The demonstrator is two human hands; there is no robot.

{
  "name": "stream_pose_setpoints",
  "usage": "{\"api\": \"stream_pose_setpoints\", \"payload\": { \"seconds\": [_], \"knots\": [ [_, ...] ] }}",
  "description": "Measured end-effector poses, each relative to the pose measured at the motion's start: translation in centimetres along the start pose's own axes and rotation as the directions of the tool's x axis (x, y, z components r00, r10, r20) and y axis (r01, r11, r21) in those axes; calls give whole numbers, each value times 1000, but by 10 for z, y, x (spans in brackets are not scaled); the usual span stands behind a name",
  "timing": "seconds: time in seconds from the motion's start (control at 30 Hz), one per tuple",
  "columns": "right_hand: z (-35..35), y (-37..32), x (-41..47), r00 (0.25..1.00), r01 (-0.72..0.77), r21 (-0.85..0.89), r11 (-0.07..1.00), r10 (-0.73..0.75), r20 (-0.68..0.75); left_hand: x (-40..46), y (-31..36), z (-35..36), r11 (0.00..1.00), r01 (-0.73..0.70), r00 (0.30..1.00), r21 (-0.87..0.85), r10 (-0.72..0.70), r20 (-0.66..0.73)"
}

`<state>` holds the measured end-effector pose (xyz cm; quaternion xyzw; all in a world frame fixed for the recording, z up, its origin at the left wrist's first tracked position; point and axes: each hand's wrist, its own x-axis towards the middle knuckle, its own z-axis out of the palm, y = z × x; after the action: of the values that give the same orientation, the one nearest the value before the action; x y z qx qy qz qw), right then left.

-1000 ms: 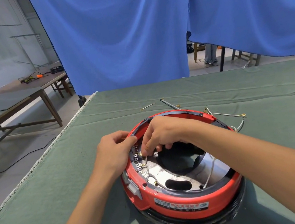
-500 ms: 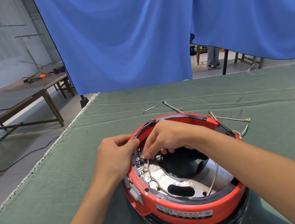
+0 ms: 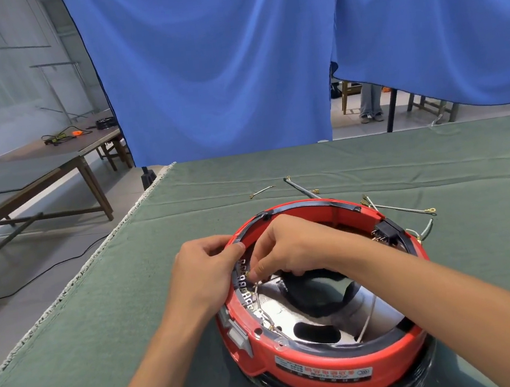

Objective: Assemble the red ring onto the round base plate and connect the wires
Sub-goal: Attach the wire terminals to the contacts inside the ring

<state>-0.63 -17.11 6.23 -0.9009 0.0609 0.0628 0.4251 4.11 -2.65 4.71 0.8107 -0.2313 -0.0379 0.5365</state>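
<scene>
While the far-left wooden table (image 3: 33, 175) sits off across the floor with some cables and an orange thing on its flat top, everything I'm actually working on is on the bench (image 3: 371, 159), which is covered in a soft, slightly wrinkled green felt cloth.

My left hand (image 3: 204, 273) has its grip closed on the left rim of the red ring (image 3: 330, 373), fingers curled over the edge and thumb pressing on the black trim strip that runs along the top. The ring is glossy red plastic, a thick circular band with a printed label on the near face and a grey clip on its left side. It's sitting on the round base plate (image 3: 427, 374), and only a dark shiny curved edge of that shows underneath.

Just inside the ring there's a row of little silver terminal tabs (image 3: 244, 283). My right hand (image 3: 289, 250) reaches in from above, grip pinched on the brass end of a thin pale wire (image 3: 257, 292) right at those tabs. Below that is bright stamped metal with oval cutouts.

Further right, a black connector block (image 3: 387, 231) sits in the ring's wall, and a few loose wires (image 3: 403, 209) with ring lugs lie on the cloth behind. Smooth blue curtains (image 3: 216, 69) hang at the back.
</scene>
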Motion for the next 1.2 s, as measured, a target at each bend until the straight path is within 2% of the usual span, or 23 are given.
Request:
{"api": "stream_pose_setpoints", "payload": {
  "seconds": [0.1,0.23,0.37,0.6,0.73,0.83,1.0,1.1,1.2],
  "knots": [
    [1,-1,-3,1000,-5,-8,1000,5,9,0,-1,0,1000,3,1000,2,-3,-2],
    [1,-2,-2,998,-21,4,1000,21,-56,1,0,0,999,25,1000,-35,-25,8],
    [1,-2,-4,999,-28,74,997,29,-23,1,0,0,1000,20,1000,-21,-20,1],
    [1,0,-1,997,-38,217,975,50,-52,0,0,0,1000,15,1000,7,-15,-3],
    [2,3,1,997,-40,223,974,55,-61,-1,0,0,1000,18,1000,7,-18,-4],
    [3,4,2,994,-16,162,987,34,-108,0,0,0,1000,19,1000,5,-19,-6],
    [6,1,0,986,36,-102,994,-52,-161,0,0,0,1000,14,1000,-8,-14,5],
    [3,0,-6,985,27,-234,972,-66,-159,1,-1,0,1000,15,1000,-7,-15,-4],
    [2,-2,-10,989,50,-289,956,-87,-116,1,-2,0,1000,17,1000,-1,-17,-9]
  ]
}}
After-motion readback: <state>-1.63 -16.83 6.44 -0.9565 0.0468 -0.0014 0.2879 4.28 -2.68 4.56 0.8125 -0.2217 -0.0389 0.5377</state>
